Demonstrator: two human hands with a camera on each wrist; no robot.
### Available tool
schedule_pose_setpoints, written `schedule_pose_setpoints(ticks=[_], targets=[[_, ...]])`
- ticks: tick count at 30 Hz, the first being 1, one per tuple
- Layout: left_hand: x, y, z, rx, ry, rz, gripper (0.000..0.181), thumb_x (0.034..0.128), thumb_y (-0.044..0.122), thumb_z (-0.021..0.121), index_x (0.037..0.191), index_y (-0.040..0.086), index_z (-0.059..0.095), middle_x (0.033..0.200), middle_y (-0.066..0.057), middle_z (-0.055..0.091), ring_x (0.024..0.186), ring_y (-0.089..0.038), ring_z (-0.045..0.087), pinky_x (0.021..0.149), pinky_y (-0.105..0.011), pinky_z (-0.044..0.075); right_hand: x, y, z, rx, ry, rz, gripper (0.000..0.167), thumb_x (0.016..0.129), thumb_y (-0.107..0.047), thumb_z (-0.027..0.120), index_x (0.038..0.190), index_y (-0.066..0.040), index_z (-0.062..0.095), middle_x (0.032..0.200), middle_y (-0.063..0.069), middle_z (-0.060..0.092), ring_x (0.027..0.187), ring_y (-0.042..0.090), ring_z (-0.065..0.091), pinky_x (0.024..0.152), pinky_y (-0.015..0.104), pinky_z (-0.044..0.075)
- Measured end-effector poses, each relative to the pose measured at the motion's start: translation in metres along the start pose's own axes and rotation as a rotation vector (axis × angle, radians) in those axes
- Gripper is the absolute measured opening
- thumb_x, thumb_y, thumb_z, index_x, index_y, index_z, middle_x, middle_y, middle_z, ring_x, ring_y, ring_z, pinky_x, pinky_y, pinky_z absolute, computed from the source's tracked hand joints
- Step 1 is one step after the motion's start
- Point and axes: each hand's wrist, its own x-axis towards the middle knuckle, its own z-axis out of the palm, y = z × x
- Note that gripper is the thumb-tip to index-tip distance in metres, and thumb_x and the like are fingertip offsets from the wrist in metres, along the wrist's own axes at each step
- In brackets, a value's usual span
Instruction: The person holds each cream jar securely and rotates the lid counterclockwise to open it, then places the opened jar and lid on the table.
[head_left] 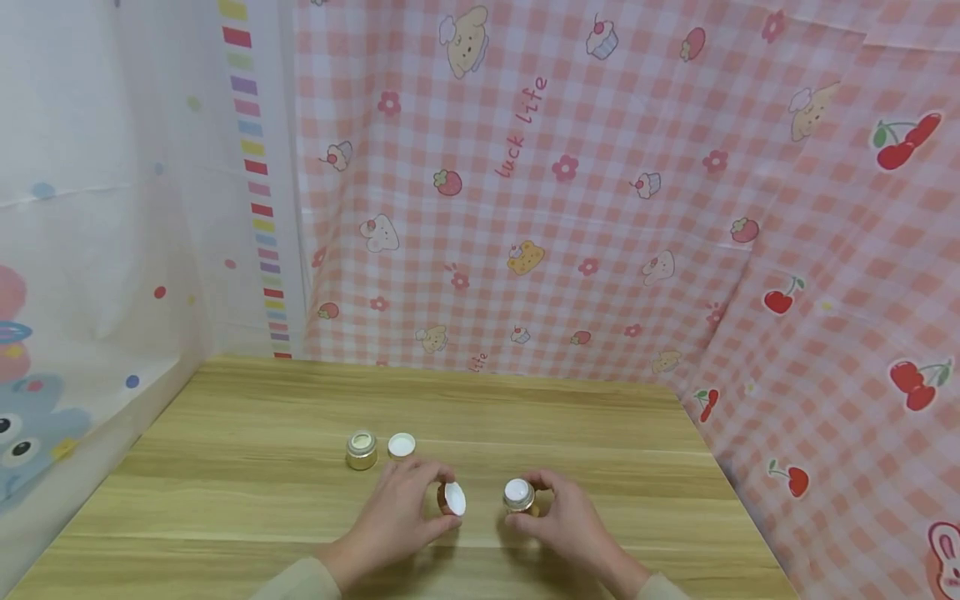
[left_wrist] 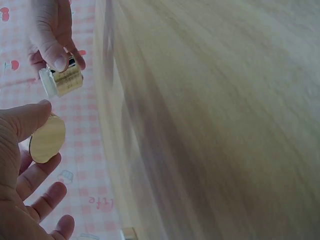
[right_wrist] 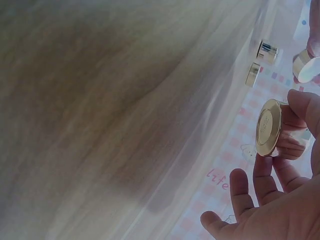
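My left hand (head_left: 405,508) pinches a gold lid (head_left: 453,498) by its rim between thumb and fingers, its white inside facing right in the head view. Its smooth gold top shows in the left wrist view. A little to the right, my right hand (head_left: 566,517) grips a small gold jar (head_left: 519,497) with a whitish top and no lid on it. The jar's gold base (right_wrist: 269,127) shows in the right wrist view, held between thumb and fingers. Lid and jar are apart, both held above the table.
On the wooden table (head_left: 285,517) behind my left hand stand a second small gold jar (head_left: 362,451), without a lid, and another lid (head_left: 402,446) lying white inside up. Patterned cloths, including a pink checked one (head_left: 480,217), hang around the table's back and sides.
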Motion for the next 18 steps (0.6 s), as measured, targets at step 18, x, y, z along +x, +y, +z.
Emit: schedule_pose_setpoints(ticks=[18], targets=[[0.047, -0.016, 0.03, -0.078, 0.032, -0.201, 0.043, 0.0798, 0.031, 0.095, 0.111, 0.016, 0.069, 0.112, -0.003, 0.077, 0.109, -0.027, 0.069, 0.101, -0.049, 0.051, 0.026, 0.009, 0.002, -0.012, 0.044, 0.041, 0.045, 0.079, -0.027, 0.093, 0.117, -0.012, 0.074, 0.12, 0.005, 0.076, 0.124, 0.027, 0.067, 0.112, 0.057, 0.05]])
